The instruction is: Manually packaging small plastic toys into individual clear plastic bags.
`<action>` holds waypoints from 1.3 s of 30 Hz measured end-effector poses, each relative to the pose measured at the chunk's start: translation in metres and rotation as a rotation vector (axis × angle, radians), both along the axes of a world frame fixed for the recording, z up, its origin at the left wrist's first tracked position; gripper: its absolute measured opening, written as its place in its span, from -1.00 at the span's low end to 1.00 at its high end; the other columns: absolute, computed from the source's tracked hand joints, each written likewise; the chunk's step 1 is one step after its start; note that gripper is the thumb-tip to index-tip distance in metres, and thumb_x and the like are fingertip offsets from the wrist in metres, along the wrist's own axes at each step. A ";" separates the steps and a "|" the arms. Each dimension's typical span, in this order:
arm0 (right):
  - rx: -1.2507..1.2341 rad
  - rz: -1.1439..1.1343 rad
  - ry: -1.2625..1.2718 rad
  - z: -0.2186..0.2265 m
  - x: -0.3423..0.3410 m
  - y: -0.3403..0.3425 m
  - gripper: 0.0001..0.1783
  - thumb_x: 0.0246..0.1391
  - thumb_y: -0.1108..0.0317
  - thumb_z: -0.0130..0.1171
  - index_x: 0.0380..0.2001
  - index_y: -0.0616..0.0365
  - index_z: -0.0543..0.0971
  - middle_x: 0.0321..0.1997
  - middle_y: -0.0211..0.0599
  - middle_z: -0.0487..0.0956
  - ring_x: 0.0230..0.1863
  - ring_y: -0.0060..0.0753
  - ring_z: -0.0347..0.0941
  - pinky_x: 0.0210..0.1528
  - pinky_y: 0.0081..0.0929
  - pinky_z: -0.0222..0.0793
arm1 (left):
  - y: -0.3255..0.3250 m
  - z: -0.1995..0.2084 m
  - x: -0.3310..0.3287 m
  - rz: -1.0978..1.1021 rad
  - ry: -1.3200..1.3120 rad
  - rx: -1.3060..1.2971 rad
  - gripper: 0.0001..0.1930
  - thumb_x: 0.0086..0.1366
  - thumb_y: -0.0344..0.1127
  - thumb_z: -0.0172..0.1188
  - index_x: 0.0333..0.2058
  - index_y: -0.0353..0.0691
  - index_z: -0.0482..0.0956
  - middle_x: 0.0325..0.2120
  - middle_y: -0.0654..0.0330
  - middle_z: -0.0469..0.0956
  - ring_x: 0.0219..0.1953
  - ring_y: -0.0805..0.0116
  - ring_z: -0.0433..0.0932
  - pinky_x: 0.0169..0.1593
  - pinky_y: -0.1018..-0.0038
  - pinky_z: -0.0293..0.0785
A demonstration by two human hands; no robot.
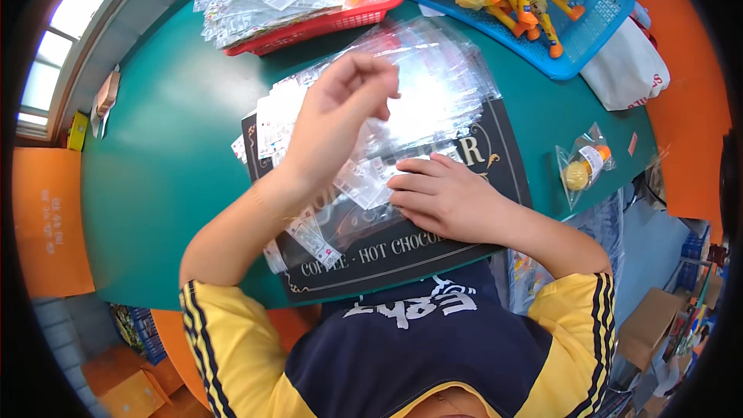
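Observation:
My left hand (347, 101) is raised over a stack of clear plastic bags (437, 77), its fingers curled in toward the thumb. Whatever may be between those fingertips is too small to make out. My right hand (449, 197) lies flat with fingers stretched out, resting on a clear bag and small white printed labels (364, 183). Under both hands is a black mat (410, 251) with light lettering and a thin border. A strip of white labels (316, 241) lies at the mat's left side, near my left forearm.
A red basket (317, 29) of printed packets stands at the far left. Beside it, a blue basket (573, 66) holds several yellow-and-orange figure-topped toys. One bagged toy (584, 166) lies at the right on the green table (155, 186). A white cloth bag (627, 70) sits beyond it.

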State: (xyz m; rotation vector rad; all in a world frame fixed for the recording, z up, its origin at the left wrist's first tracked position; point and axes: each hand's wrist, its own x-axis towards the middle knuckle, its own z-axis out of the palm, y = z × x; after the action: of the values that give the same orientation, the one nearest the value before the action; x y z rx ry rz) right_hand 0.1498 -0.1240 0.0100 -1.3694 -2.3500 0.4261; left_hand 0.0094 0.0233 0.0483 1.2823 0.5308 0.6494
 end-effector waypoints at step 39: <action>0.466 -1.221 0.047 -0.003 0.203 0.114 -0.63 -0.09 0.26 0.29 -0.24 0.27 0.52 -0.25 -0.15 0.56 -0.27 -0.31 0.49 -0.17 -0.40 0.40 | -0.017 -0.041 -0.008 -0.335 0.347 1.260 -0.65 0.09 -0.19 0.22 -0.15 -0.18 0.49 -0.18 0.23 0.47 -0.13 0.23 0.41 -0.07 0.34 0.31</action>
State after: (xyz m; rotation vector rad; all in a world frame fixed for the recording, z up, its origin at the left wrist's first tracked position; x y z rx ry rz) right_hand 0.3523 -0.0097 0.0067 -2.1047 -1.0717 -0.4121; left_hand 0.0015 0.0060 0.0075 2.6333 0.1152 0.4527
